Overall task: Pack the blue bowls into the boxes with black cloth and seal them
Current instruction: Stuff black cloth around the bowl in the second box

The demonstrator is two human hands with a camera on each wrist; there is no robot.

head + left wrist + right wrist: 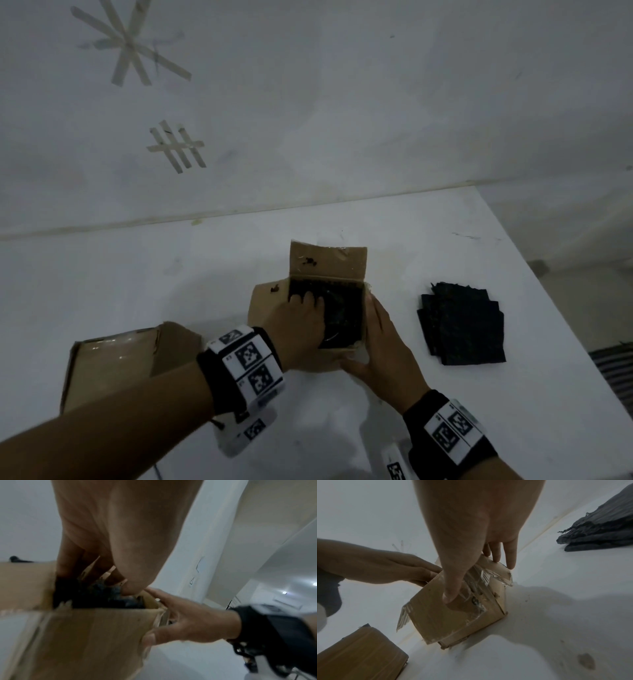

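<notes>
A small cardboard box [327, 260] stands open in the middle of the white table, its back and left flaps raised. Black cloth [342, 315] fills its inside. My left hand [301, 322] reaches in from the left, and its fingers press down on the cloth [102, 599]. My right hand [380, 342] grips the box's near right corner, thumb on the front wall [447, 622] and fingers along the right side flap. No blue bowl shows plainly; the cloth and my fingers cover the box's contents.
A stack of black cloths [462, 325] lies to the right of the box. A second, larger cardboard box [113, 366] sits at the near left under my forearm. The table's right edge [565, 291] runs close behind the stack. A wall stands behind the table.
</notes>
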